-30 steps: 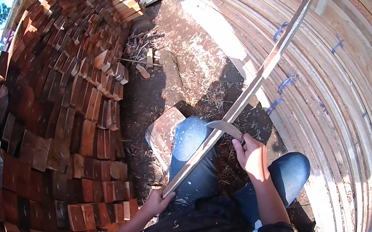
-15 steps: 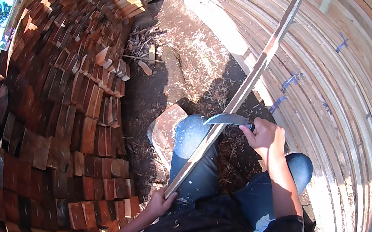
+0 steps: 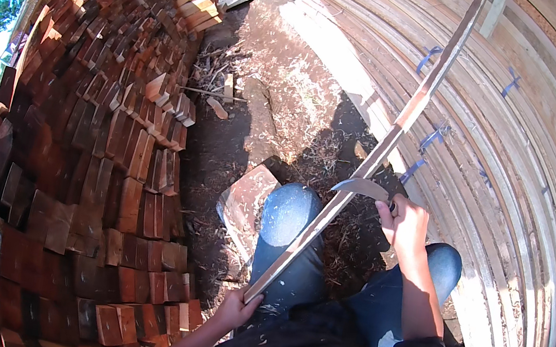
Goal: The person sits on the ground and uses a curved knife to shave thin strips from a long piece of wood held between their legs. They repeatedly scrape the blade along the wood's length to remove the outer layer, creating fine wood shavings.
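A long, narrow wooden strip (image 3: 388,142) slants from my lap up to the far right, crossing over my left thigh. My left hand (image 3: 240,308) is closed around its near end. In my right hand (image 3: 405,223) is the handle of a curved-blade knife (image 3: 361,187), mostly hidden by the fingers. The blade lies across the strip just beyond my left knee, its tip reaching past the strip's left edge. Whether its edge bites into the wood cannot be made out.
Stacked reddish-brown wood blocks (image 3: 94,194) fill the left side. Long pale strips (image 3: 513,176), some with blue ties, are piled along the right. Wood shavings (image 3: 286,79) cover the ground between, and a flat reddish slab (image 3: 249,202) lies beside my left knee.
My right hand and the knife have shifted slightly right and nearer to me. The strip's far end has swung to the right; my left hand keeps its hold on the near end.
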The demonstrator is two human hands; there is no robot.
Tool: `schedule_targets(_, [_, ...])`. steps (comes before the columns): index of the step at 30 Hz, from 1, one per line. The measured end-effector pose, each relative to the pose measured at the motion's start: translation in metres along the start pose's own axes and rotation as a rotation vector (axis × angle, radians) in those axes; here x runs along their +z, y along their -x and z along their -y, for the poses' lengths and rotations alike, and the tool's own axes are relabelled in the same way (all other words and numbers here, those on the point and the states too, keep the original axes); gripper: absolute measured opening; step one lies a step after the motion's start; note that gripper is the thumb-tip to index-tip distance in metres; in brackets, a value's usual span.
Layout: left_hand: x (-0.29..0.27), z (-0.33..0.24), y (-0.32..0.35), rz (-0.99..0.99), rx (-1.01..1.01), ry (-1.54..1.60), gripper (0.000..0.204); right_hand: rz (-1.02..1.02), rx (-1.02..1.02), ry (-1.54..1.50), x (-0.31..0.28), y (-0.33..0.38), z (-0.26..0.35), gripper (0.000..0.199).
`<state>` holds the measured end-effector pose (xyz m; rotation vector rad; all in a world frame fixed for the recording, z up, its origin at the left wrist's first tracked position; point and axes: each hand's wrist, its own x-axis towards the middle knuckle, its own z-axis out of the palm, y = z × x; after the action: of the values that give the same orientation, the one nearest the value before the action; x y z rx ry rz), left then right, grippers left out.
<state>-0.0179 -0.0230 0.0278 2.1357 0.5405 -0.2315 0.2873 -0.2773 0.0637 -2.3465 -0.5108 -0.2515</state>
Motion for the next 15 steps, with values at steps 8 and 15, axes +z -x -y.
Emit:
schedule_targets(8, [0.002,0.003,0.001,0.009,0.010,0.061,0.030,-0.020,-0.149,0.150,0.011,-0.008,0.007,0.048])
schedule_targets(15, [-0.005,-0.015,-0.002,0.055,-0.023,0.032,0.032,-0.178,0.152,0.165,0.025,-0.031,-0.031,0.046])
